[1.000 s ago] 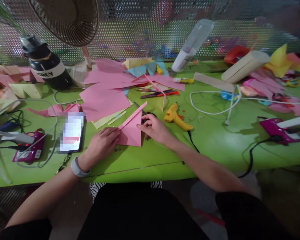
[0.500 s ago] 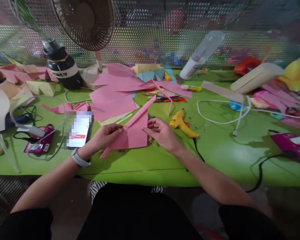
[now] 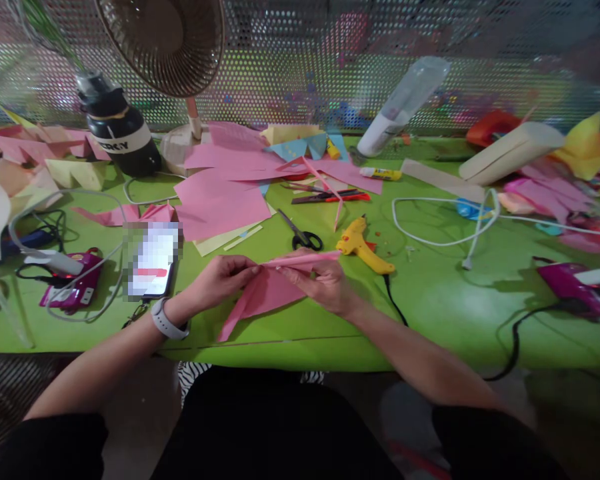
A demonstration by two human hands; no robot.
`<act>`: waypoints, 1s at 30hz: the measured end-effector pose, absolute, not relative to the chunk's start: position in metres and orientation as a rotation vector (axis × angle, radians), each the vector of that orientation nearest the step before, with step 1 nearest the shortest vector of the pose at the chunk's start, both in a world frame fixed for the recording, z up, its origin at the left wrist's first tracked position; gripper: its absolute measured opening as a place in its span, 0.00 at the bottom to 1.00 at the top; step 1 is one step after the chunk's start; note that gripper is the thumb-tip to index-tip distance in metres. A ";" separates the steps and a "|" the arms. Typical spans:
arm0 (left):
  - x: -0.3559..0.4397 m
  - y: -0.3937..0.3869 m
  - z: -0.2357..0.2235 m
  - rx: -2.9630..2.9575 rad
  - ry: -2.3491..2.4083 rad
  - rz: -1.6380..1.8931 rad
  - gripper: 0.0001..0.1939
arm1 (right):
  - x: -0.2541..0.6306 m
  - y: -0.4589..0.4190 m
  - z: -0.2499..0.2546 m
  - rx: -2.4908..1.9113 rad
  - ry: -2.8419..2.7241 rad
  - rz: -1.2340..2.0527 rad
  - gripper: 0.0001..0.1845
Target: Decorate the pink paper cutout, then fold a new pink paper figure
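A piece of pink paper [image 3: 273, 293] with folded strips along two edges is held between both hands, over the green table. My left hand [image 3: 230, 275] pinches it at the corner where the folds meet. With fingers closed round the top fold, my right hand [image 3: 325, 283] grips the paper's right part, its thumb lying on the near side. Just beyond the paper lie black-handled scissors [image 3: 303, 239]. A yellow glue gun [image 3: 363, 247] rests to the right of my right hand. Left of my left wrist is a phone [image 3: 155, 260] with a lit, partly blurred screen.
Pink paper sheets [image 3: 225, 203] spread across the table's middle. Behind them stand a fan [image 3: 165, 40] and a black bottle [image 3: 123, 133]. White cable [image 3: 430, 243] loops on the right. Purple power strips [image 3: 75, 283] lie at both sides, and a clear bottle [image 3: 405, 107] leans at the back.
The pink paper has turned, so its long fold now runs almost level along the top. My right hand has moved from its right edge onto that fold. The scissors are now uncovered.
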State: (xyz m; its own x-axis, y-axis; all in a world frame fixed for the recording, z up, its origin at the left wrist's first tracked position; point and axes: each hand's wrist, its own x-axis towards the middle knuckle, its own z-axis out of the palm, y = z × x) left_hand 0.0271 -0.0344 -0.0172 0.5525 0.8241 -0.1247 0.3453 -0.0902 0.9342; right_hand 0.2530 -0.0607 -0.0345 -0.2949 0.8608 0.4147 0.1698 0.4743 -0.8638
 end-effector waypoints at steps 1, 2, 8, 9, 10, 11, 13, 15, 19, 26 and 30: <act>0.028 -0.035 -0.018 1.642 0.992 0.544 0.16 | 0.254 -0.061 -0.033 -0.836 -1.839 0.771 0.10; 0.030 -0.036 -0.018 1.587 0.986 0.557 0.16 | 0.255 -0.061 -0.033 -0.797 -1.926 0.637 0.12; 0.031 -0.039 -0.018 1.156 0.899 0.577 0.12 | 0.259 -0.066 -0.035 -0.665 -2.324 -0.032 0.20; 0.031 -0.039 -0.018 1.098 0.893 0.589 0.13 | 0.259 -0.066 -0.035 -0.663 -2.341 -0.097 0.21; 0.031 -0.039 -0.017 1.051 0.885 0.604 0.13 | 0.258 -0.067 -0.035 -0.665 -2.342 -0.148 0.22; 0.030 -0.039 -0.017 1.025 0.877 0.617 0.14 | 0.257 -0.067 -0.035 -0.665 -2.337 -0.187 0.23; 0.030 -0.040 -0.017 1.042 0.863 0.628 0.13 | 0.256 -0.067 -0.035 -0.654 -2.330 -0.223 0.23; 0.031 -0.041 -0.017 1.115 0.864 0.622 0.12 | 0.256 -0.067 -0.035 -0.653 -2.341 -0.204 0.23; 0.032 -0.042 -0.018 1.226 0.867 0.598 0.15 | 0.256 -0.069 -0.037 -0.778 -2.365 -0.135 0.23; 0.036 -0.041 -0.021 1.195 0.894 0.639 0.14 | 0.255 -0.075 -0.035 -0.773 -2.381 -0.107 0.18; 0.039 -0.040 -0.022 1.103 0.924 0.700 0.12 | 0.257 -0.073 -0.035 -0.854 -2.461 -0.143 0.16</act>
State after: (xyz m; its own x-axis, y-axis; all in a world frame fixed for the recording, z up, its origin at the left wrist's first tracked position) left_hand 0.0386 -0.0400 -0.0225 0.4600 0.8468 -0.2669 -0.0278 0.3142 0.9489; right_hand 0.2568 -0.0727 -0.0350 -0.6617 0.5470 0.5127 0.6029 0.7947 -0.0698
